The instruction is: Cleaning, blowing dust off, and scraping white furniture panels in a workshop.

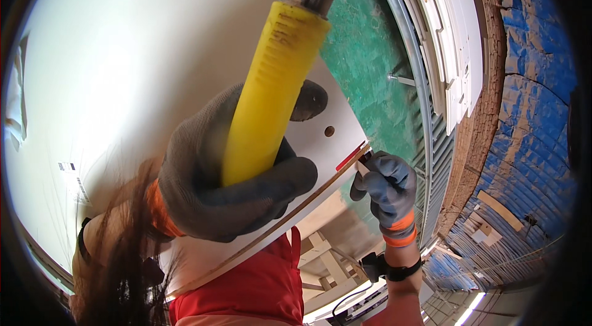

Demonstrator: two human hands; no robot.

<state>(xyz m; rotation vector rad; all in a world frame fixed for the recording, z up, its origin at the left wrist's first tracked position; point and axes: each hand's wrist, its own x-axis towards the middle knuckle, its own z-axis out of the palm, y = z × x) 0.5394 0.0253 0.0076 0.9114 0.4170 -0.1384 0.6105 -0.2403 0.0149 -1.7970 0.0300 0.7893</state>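
Close to the camera, my left hand, in a grey glove with an orange cuff, is wrapped round the yellow grip of a hammer. Its dark head end runs off the upper edge of the picture. Beneath it lies a large white board with a round hole and a brown bare edge. At the board's right corner, my right hand, gloved alike, has its fingers closed; what they pinch is too small to make out. Next to those fingertips, a thin red strip lies along the board's edge.
Green floor shows past the board. To the right, a stack of white panels stands beside a grey metal rail. Farther off are blue corrugated sheets. A wooden frame is below the board's near edge.
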